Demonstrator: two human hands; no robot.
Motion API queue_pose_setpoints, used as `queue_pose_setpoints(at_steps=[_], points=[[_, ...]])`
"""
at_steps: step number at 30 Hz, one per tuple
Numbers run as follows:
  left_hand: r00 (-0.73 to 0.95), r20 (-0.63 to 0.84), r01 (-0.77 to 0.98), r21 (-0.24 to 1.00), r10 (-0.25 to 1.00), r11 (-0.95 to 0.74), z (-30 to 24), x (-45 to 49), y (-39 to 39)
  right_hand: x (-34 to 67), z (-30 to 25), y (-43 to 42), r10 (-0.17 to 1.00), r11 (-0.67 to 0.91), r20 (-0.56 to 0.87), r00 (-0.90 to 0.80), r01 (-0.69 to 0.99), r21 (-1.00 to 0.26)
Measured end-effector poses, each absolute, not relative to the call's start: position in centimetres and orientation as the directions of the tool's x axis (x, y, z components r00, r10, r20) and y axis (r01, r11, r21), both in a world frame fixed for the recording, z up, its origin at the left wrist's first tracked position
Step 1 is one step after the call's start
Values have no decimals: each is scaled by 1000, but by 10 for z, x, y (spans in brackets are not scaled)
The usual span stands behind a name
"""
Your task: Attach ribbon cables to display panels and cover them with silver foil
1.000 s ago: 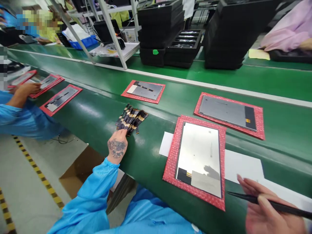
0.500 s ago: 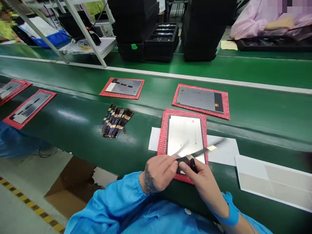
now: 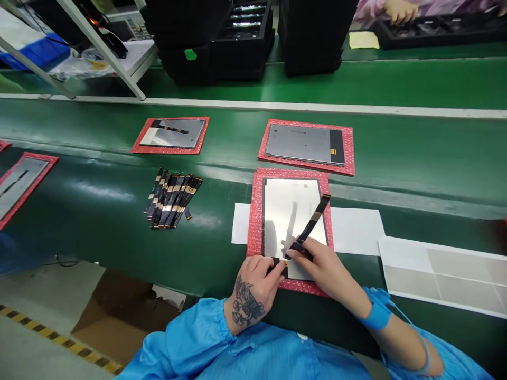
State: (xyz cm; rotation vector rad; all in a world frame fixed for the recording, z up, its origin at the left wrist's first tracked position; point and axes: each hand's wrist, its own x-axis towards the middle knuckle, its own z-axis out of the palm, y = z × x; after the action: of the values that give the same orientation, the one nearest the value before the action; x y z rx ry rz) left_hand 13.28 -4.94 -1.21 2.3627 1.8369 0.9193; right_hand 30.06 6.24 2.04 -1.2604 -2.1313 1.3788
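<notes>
A silver display panel (image 3: 291,208) lies on a red bubble-wrap mat (image 3: 255,211) near the front edge of the green belt. My tattooed left hand (image 3: 253,287) rests at the panel's lower edge, fingertips pinched on the bottom end of a black flex cable (image 3: 315,217). My right hand (image 3: 322,266) pinches the same cable a little higher, and the cable slants up and to the right over the panel, gold tip raised. Something dark shows at my right fingertips; I cannot tell if it is a tool.
A fanned pile of several flex cables (image 3: 170,192) lies to the left. More panels on red mats (image 3: 304,143) (image 3: 172,133) (image 3: 19,179) sit on the belt. White paper (image 3: 356,229), a white tray (image 3: 443,274), black trays (image 3: 222,42), a floor carton (image 3: 119,311), another person's hand (image 3: 396,10).
My left hand left the cable pile and came to the panel with a cable. My right hand moved in from the right. The view shifted rightward and down.
</notes>
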Motion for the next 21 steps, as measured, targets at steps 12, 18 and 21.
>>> queue_pose_setpoints(at_steps=[12,18,21], points=[[135,469,865,374,873,-335,-5,127,-55,297,25,64,697,294,-204,-688,534,-793],[133,444,863,387,886,-324,-5,126,-55,294,23,62,701,299,-240,-671,583,-755],[122,466,860,391,877,-328,-5,127,-54,294,24,63,701,301,-243,-670,588,-751]])
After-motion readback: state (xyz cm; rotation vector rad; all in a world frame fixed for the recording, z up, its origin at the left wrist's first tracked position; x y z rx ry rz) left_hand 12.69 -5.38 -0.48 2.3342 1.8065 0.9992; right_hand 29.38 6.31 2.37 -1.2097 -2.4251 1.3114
